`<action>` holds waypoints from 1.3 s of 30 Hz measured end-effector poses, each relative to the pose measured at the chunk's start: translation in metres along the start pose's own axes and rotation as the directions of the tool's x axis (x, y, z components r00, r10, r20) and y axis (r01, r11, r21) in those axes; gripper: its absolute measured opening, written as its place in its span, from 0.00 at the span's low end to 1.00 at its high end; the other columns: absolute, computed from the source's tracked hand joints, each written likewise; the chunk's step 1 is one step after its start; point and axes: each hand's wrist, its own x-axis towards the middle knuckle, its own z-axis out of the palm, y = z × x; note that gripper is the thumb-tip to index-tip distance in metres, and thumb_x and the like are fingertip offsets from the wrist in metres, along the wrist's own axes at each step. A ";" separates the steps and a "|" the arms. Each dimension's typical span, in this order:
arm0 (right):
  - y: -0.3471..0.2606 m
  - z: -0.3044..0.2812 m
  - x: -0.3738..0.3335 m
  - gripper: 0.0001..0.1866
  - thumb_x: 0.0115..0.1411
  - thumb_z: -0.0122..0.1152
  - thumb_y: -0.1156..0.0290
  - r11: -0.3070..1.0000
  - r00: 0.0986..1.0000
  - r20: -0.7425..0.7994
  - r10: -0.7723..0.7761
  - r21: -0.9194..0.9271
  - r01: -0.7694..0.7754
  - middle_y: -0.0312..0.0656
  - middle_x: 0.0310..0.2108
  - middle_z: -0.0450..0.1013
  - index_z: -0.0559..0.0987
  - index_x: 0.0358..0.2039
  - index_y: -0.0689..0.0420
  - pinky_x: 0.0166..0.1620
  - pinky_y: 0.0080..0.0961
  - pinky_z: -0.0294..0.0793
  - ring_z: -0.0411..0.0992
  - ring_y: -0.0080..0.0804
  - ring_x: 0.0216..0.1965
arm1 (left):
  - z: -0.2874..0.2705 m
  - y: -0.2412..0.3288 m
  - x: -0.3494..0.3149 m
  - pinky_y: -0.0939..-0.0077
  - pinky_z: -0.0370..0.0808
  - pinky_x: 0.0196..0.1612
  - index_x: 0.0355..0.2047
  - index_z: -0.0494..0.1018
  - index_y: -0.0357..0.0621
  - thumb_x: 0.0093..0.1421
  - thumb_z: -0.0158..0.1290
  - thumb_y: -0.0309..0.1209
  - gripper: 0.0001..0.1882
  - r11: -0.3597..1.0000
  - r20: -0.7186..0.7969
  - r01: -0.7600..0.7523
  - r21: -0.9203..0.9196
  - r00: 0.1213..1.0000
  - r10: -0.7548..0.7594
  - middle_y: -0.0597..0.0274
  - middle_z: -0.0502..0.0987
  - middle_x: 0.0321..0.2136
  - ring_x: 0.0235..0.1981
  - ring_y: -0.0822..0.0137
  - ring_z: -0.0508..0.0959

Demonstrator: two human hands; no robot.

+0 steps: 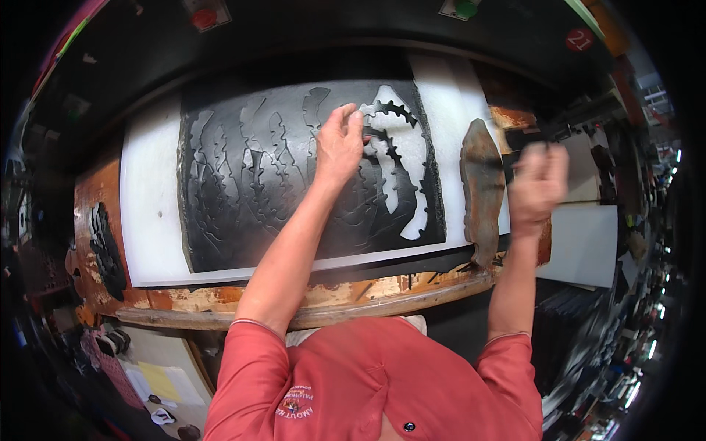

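Observation:
A black rubber-like sheet (pixel 250 213) lies on a white board (pixel 151 191), with several long, toothed outlines cut into it. Near its right side, cut-out gaps (pixel 415 147) let the white show through, with narrow toothed strips left between them. My left hand (pixel 338 147) is over the sheet beside these gaps, its fingers drawn together; whatever they pinch is hidden. To the right, a brown, worn, sole-shaped plate (pixel 483 187) rests across the board's edge. My right hand (pixel 540 184) is raised just right of that plate, and motion smears its fingers.
A dark machine beam (pixel 294 33) with a red button (pixel 204 19) and a green button (pixel 466 9) spans the far side. Black toothed pieces (pixel 108 250) lie at the left. A pale sheet (pixel 585 246) sits right, above stacked dark sheets (pixel 562 323). A wooden edge (pixel 316 316) runs in front.

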 end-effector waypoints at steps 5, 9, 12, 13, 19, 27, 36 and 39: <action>-0.047 0.047 -0.090 0.15 0.54 0.67 0.82 0.960 0.760 0.588 -0.275 0.119 0.255 0.53 0.40 0.78 0.79 0.44 0.64 0.46 0.43 0.80 0.78 0.54 0.41 | -0.040 0.008 -0.067 0.63 0.80 0.59 0.63 0.72 0.30 0.71 0.57 0.28 0.23 0.983 -0.090 -0.171 0.072 0.980 0.178 0.40 0.79 0.57 0.56 0.54 0.82; -0.047 0.047 -0.115 0.20 0.55 0.66 0.81 0.969 0.714 0.679 -0.171 -0.016 0.247 0.52 0.42 0.74 0.78 0.50 0.64 0.48 0.48 0.75 0.73 0.55 0.44 | -0.121 0.006 -0.130 0.61 0.79 0.59 0.57 0.77 0.34 0.69 0.59 0.25 0.18 0.929 -0.177 -0.172 0.327 0.955 0.239 0.47 0.82 0.53 0.55 0.54 0.82; -0.043 0.054 -0.106 0.19 0.63 0.60 0.81 0.958 0.703 0.696 -0.147 -0.077 0.277 0.53 0.41 0.74 0.79 0.55 0.67 0.48 0.46 0.75 0.73 0.54 0.44 | -0.181 0.005 -0.167 0.58 0.75 0.63 0.57 0.78 0.35 0.68 0.59 0.25 0.17 0.788 -0.282 -0.133 0.601 0.887 0.365 0.45 0.79 0.57 0.59 0.49 0.79; -0.045 0.057 -0.099 0.16 0.65 0.59 0.81 0.968 0.707 0.700 -0.105 -0.091 0.233 0.54 0.39 0.73 0.80 0.53 0.67 0.48 0.44 0.75 0.73 0.55 0.43 | -0.198 0.006 -0.179 0.56 0.73 0.65 0.57 0.77 0.34 0.68 0.59 0.26 0.18 0.734 -0.332 -0.041 0.678 0.874 0.356 0.44 0.77 0.59 0.61 0.47 0.76; -0.096 0.068 -0.029 0.14 0.74 0.55 0.78 0.985 0.911 0.405 -0.076 0.174 0.005 0.43 0.41 0.76 0.81 0.57 0.65 0.39 0.26 0.81 0.77 0.26 0.38 | -0.252 0.004 -0.219 0.50 0.69 0.68 0.64 0.72 0.29 0.69 0.60 0.29 0.26 0.601 -0.480 0.231 0.765 0.827 0.292 0.36 0.73 0.63 0.65 0.42 0.72; -0.244 0.193 -0.094 0.22 0.57 0.63 0.83 0.721 0.727 0.244 -0.642 0.513 0.465 0.46 0.42 0.75 0.84 0.52 0.57 0.46 0.38 0.76 0.73 0.42 0.44 | -0.279 0.023 -0.213 0.72 0.80 0.48 0.66 0.70 0.26 0.72 0.60 0.34 0.29 0.939 -0.625 0.313 0.140 0.764 -0.161 0.49 0.80 0.56 0.44 0.68 0.81; -0.275 0.203 -0.156 0.22 0.54 0.72 0.77 0.744 0.467 0.578 -0.669 0.506 0.437 0.44 0.38 0.74 0.85 0.51 0.56 0.43 0.40 0.75 0.70 0.45 0.39 | -0.291 0.020 -0.207 0.77 0.85 0.40 0.59 0.76 0.32 0.74 0.57 0.34 0.20 0.841 -0.260 0.265 -0.471 0.870 -0.420 0.66 0.81 0.43 0.39 0.77 0.80; -0.288 0.196 -0.150 0.20 0.59 0.72 0.73 0.748 0.413 0.634 -0.654 0.463 0.475 0.44 0.36 0.76 0.84 0.52 0.59 0.42 0.39 0.77 0.71 0.45 0.39 | -0.290 0.018 -0.203 0.75 0.83 0.40 0.60 0.74 0.36 0.74 0.58 0.33 0.19 0.834 -0.211 0.308 -0.458 0.874 -0.438 0.63 0.82 0.46 0.42 0.74 0.82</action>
